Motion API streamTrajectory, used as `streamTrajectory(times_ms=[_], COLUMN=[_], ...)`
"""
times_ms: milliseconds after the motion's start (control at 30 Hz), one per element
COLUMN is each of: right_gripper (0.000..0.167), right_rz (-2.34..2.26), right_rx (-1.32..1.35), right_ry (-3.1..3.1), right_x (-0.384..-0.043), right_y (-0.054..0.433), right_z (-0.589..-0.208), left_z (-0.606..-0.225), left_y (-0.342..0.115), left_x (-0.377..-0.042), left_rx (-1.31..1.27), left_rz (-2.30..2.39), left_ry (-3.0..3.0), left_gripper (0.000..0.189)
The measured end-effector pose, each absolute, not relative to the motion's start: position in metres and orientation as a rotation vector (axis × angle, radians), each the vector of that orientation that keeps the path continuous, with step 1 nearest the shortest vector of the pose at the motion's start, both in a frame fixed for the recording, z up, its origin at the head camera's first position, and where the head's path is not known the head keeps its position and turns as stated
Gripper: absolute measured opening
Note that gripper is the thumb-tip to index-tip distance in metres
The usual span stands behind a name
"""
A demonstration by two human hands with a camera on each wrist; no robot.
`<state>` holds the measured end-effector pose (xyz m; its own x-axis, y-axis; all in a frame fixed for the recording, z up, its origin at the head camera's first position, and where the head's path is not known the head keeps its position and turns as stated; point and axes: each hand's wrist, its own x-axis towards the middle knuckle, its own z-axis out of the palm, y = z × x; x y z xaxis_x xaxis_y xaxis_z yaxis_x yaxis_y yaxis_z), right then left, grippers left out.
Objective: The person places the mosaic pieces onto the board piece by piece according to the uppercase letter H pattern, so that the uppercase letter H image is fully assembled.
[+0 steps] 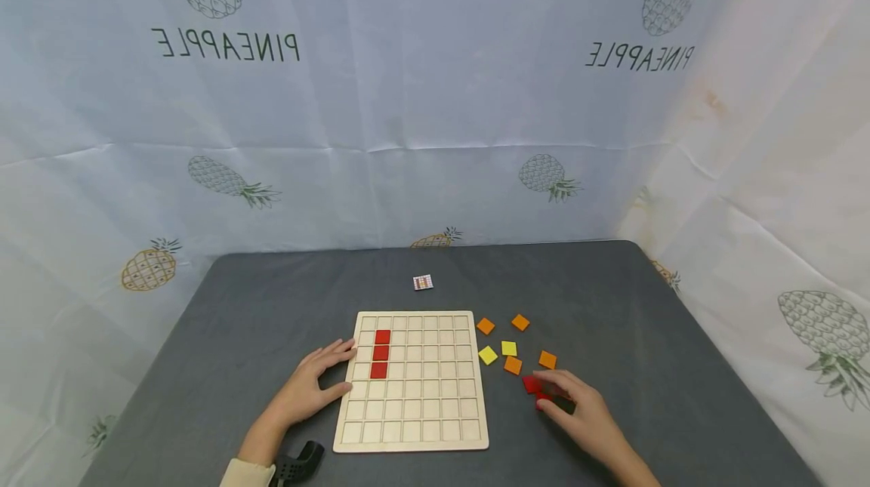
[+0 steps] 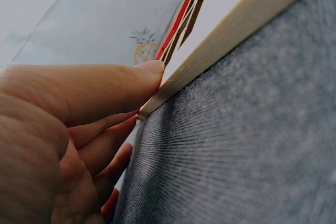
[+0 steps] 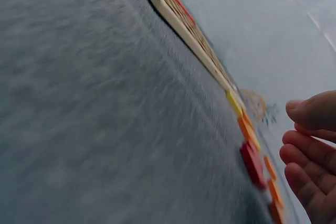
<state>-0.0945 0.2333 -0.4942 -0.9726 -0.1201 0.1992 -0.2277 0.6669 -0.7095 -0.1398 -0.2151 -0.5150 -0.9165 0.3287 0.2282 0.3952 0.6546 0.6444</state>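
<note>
A pale wooden grid board [image 1: 431, 409] lies on the table, with three red tiles [image 1: 381, 352] stacked in one column near its left side. My left hand [image 1: 309, 385] rests at the board's left edge, fingers straight and thumb tip touching the side, as the left wrist view also shows. To the right of the board, my right hand [image 1: 581, 408] hovers over loose red tiles [image 1: 530, 384], thumb and fingers spread around them. In the right wrist view there is a gap between that thumb and the fingers [image 3: 299, 145], with nothing held there.
Loose orange tiles [image 1: 520, 322] and yellow tiles [image 1: 488, 355] lie right of the board, beyond my right hand. A small patterned card [image 1: 423, 282] sits behind the board. A black curved object [image 1: 302, 463] is by my left wrist. A pineapple-print curtain [image 1: 408, 109] hangs behind the grey table [image 1: 272, 298].
</note>
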Motion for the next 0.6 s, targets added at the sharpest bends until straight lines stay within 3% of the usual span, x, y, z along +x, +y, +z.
streamTrajectory(times_ms=[300, 600], right_gripper=[0.04, 0.039], right_rz=[1.245, 1.062], right_rx=[0.115, 0.163], right_ry=[-2.839, -2.877], right_x=[-0.083, -0.085], right_y=[0.245, 0.245], right_z=[-0.5, -0.507], left_z=[-0.517, -0.515], left_y=[-0.215, -0.214], left_x=[-0.14, -0.139], left_rx=[-0.61, -0.598], left_rz=[-1.129, -1.128], left_ry=[-2.779, -2.783], left_gripper=[0.052, 0.052])
